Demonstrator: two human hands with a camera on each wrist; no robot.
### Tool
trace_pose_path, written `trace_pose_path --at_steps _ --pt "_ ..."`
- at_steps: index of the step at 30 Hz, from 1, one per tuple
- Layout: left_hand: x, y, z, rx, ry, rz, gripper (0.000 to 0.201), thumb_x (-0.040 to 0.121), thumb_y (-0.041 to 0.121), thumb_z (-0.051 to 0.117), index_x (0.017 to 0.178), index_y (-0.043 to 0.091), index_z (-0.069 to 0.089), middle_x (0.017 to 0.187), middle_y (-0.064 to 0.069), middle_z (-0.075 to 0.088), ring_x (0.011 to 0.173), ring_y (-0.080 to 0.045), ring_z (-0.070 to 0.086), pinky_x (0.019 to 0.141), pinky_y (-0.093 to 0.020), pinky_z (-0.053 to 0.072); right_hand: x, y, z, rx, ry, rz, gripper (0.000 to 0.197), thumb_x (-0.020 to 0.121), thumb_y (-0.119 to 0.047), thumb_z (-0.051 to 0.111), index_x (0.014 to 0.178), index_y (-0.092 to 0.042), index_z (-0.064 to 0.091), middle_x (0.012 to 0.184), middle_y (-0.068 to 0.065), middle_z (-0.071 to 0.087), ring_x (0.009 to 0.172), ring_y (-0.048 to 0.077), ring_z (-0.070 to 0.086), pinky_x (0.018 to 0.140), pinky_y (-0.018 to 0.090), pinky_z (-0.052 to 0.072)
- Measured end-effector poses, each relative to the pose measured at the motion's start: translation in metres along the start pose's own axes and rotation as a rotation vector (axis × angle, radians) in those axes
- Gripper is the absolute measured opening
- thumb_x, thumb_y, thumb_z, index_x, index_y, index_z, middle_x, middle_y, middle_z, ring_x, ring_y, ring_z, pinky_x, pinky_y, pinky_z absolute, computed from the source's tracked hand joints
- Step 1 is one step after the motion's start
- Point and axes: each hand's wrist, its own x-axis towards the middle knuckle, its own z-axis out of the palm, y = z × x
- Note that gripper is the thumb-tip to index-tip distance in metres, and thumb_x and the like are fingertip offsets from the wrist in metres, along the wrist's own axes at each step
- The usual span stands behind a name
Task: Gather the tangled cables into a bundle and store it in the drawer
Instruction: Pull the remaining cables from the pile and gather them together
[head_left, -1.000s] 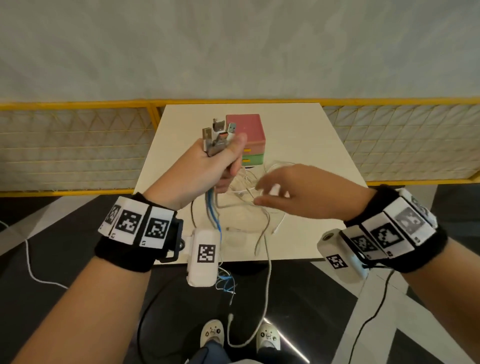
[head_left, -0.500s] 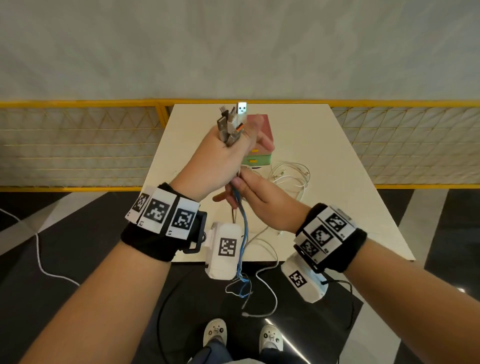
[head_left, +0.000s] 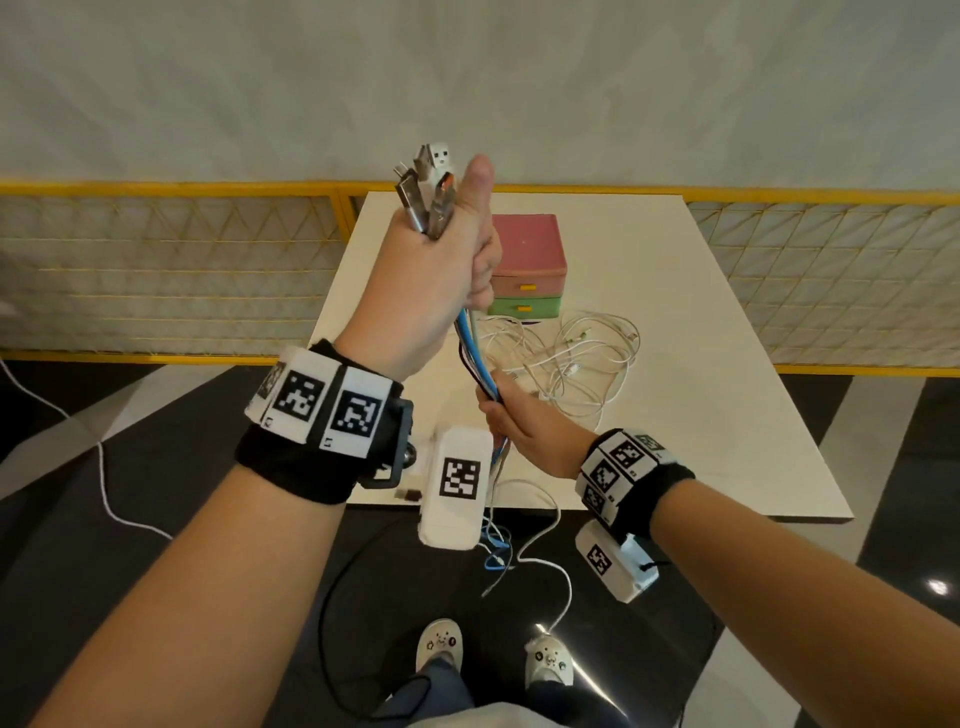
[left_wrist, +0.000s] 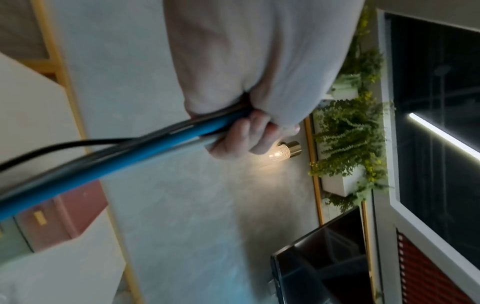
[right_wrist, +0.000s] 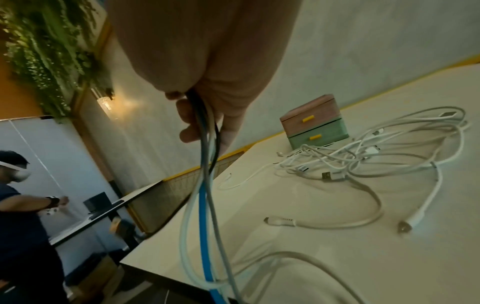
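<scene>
Raised since prev frame – cables between both hands: L up, R below.

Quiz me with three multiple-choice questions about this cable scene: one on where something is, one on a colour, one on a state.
1. Where do the loose white cables lie?
A. on the table before the drawer box
B. on the floor
C. inside a drawer

2. What colour is the upper drawer?
A. green
B. pink
C. blue

3. What state are both drawers in?
A. open
B. removed
C. closed

Answers: 1 A, they sprawl on the table before the drawer box. 2 B, the pink one sits above the green drawer. 3 C, both fronts sit flush while the left hand and right hand grip the cable bundle.
</scene>
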Motion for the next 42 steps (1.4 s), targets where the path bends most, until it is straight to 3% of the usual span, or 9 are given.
trace_pose_path --at_steps 7,12,16,21,25,27,31,38,42 --pt "-0.006 0.016 -0.001 -0.077 -0.031 0.001 0.055 0.103 0.042 0.038 0.055 0.017 0.028 0.048 0.004 0.028 0.041 -0.01 0.019 0.041 -0.02 0.017 0.002 0.011 0.012 -0.02 -0.119 0.193 0.015 0.101 -0.014 0.034 0.115 -0.01 0.032 0.095 0.018 0.053 0.07 0.013 0.056 0.07 0.029 0.05" --pt "-0.006 0.012 -0.009 -0.077 0.0 -0.047 0.055 0.104 0.041 0.038 0.056 0.016 0.029 0.048 0.004 0.03 0.04 -0.008 0.021 0.039 -0.019 0.017 -0.01 0.005 0.042 0.167 -0.375 0.306 0.032 0.092 -0.044 0.042 0.11 -0.018 0.041 0.077 0.016 0.051 0.055 0.018 0.046 0.051 0.026 0.049" --pt "-0.003 -0.003 -0.019 -0.06 -0.03 -0.13 0.054 0.102 0.044 0.041 0.057 0.017 0.031 0.05 0.003 0.03 0.04 -0.008 0.021 0.038 -0.018 0.018 -0.013 0.017 0.046 -0.012 -0.432 0.298 0.061 0.088 -0.053 0.053 0.137 -0.026 0.027 0.125 0.012 0.055 0.11 0.024 0.058 0.1 0.043 0.046" --pt "-0.012 -0.041 -0.021 0.147 -0.201 -0.118 0.052 0.104 0.041 0.036 0.059 0.014 0.037 0.055 0.002 0.042 0.052 -0.015 0.04 0.056 -0.025 0.037 -0.005 -0.016 0.014 0.011 -0.173 0.169 0.082 0.088 -0.045 0.059 0.15 -0.02 0.012 0.154 0.005 0.024 0.14 0.015 0.025 0.116 0.034 0.021" --pt "-0.01 -0.067 -0.019 0.537 -0.28 -0.074 0.059 0.105 0.041 0.035 0.065 0.001 0.051 0.086 -0.003 0.072 0.084 0.0 0.064 0.089 -0.017 0.041 0.013 -0.055 -0.004 0.134 0.002 0.046 0.013 0.101 -0.016 0.04 0.104 -0.011 0.052 0.097 -0.002 0.059 0.09 -0.003 0.056 0.085 0.019 0.042" --pt "-0.006 -0.068 -0.019 0.565 -0.235 -0.092 0.059 0.103 0.044 0.037 0.061 0.006 0.051 0.089 0.002 0.075 0.082 0.006 0.065 0.084 -0.012 0.041 0.019 -0.058 -0.004 0.213 0.012 0.049 0.023 0.102 -0.008 0.029 0.096 -0.005 0.051 0.087 0.004 0.06 0.083 0.005 0.062 0.084 0.021 0.048" --pt "0.001 -0.067 -0.02 0.527 -0.184 -0.071 0.059 0.104 0.039 0.038 0.056 0.004 0.041 0.089 -0.005 0.077 0.084 -0.004 0.067 0.079 -0.002 0.038 0.02 -0.046 0.003 0.165 0.036 0.041 0.017 0.102 -0.016 0.032 0.1 -0.006 0.046 0.091 0.005 0.06 0.095 0.027 0.063 0.09 0.041 0.05" --pt "0.0 -0.07 -0.024 0.48 -0.315 -0.078 0.054 0.103 0.045 0.038 0.056 0.043 0.064 0.108 -0.013 0.071 0.107 -0.017 0.065 0.091 -0.031 0.055 0.033 -0.046 0.004 0.089 0.373 -0.137 0.051 0.088 -0.007 0.053 0.136 -0.011 0.037 0.133 0.013 0.04 0.124 0.02 0.044 0.1 0.041 0.047" --pt "0.002 -0.07 -0.026 0.491 -0.266 -0.064 0.055 0.1 0.046 0.043 0.099 -0.003 0.067 0.079 -0.014 0.06 0.068 -0.004 0.058 0.08 -0.017 0.046 0.03 -0.045 0.003 0.202 0.456 -0.15 0.039 0.089 -0.01 0.055 0.127 -0.012 0.045 0.121 0.007 0.053 0.112 0.015 0.055 0.096 0.039 0.049"
